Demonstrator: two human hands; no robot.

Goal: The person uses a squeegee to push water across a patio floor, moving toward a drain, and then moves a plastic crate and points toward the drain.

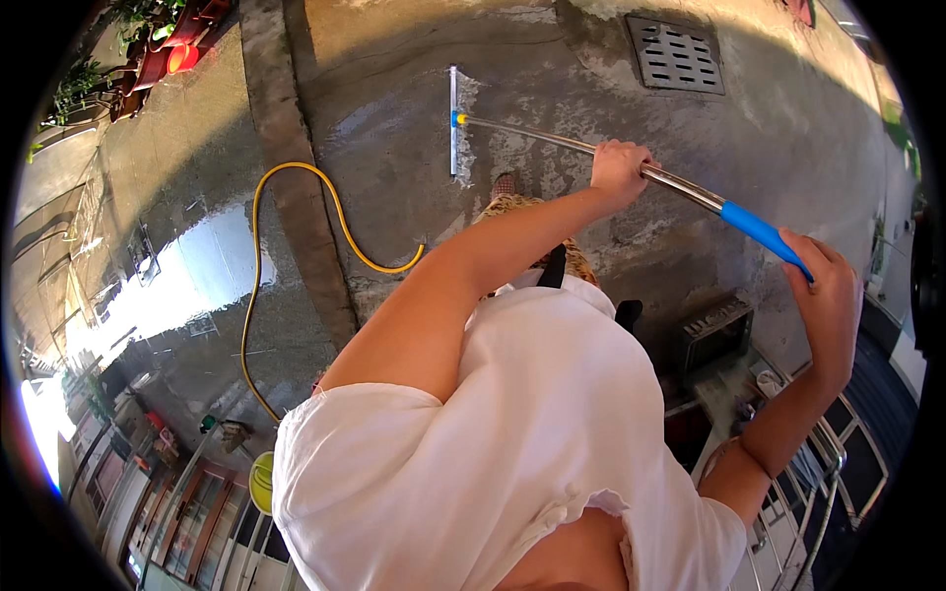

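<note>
Both hands are on a long floor squeegee (631, 167). Left hand (619, 169) is clenched around the bare metal part of the pole about midway, right hand (826, 286) is wrapped over the blue grip at the top end. Everything else I'll place off that squeegee: the wet concrete floor (394, 128) is under it, with foamy streaks right by the blade (453, 120), which lies flat on the ground at the far end of the pole. Past the pole, further out, there's a square metal drain grate (676, 54) set in the concrete. Well off to the left of the blade a yellow garden hose (296, 217) loops across a raised kerb strip (296, 167). Just under the pole, one sandalled foot (504, 184) pokes out.
</note>
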